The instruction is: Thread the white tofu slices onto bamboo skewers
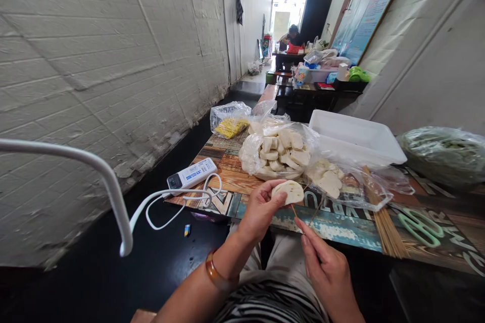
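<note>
Pinching a pale slice (290,192) in the left hand (261,209) just in front of the bag (280,154), with the right hand (328,272) pinching a skewer (297,218) beneath it, calls, I judge, for a straight, centred push kept off the left hand.

Soft even daylight, blown-out doorway (287,10) glare at far end, sharp focus, strong wide-angle bending at edges

skewer (294,211) top hidden in slice (288,192) | bag (447,154) cut by right edge | poster (366,5) print too small | far person (292,35) blurred
</note>
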Demonstrator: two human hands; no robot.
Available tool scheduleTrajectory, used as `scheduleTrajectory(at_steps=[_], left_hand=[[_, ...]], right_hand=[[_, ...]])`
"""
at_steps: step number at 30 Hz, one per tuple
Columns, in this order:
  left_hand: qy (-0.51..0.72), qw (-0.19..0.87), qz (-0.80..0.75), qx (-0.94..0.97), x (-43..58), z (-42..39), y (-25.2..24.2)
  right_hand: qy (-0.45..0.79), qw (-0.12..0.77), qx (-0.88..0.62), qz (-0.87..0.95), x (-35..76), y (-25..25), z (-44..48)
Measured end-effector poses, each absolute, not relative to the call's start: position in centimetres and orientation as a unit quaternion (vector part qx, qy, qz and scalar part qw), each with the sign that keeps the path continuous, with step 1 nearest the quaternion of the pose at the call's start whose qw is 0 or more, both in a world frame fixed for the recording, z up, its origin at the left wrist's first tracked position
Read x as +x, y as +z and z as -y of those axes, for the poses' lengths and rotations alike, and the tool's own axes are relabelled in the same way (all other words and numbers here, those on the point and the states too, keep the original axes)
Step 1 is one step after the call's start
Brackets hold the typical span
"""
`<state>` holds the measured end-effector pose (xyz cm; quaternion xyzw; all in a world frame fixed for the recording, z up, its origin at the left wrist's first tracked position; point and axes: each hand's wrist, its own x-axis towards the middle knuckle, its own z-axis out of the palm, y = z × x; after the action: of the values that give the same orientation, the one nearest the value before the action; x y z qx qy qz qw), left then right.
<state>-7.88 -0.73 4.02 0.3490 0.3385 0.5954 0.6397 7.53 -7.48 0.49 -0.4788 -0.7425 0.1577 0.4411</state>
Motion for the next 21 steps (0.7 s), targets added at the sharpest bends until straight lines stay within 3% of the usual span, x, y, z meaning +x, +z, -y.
scheduleTrajectory(at_steps=[12, 21], left_hand=[[0.565, 0.708, -0.315, 0.285, -8.2, 0.9, 4.9], [0.555, 0.684, -0.311, 0.355, -7.9, 1.7, 5.0]], right_hand=[[0.235, 0.459, -0.489, 0.704, 8.3, -1.4, 8.3], [0.138, 0.440, -0.456, 0.761, 9.4, -1.1, 8.1]])
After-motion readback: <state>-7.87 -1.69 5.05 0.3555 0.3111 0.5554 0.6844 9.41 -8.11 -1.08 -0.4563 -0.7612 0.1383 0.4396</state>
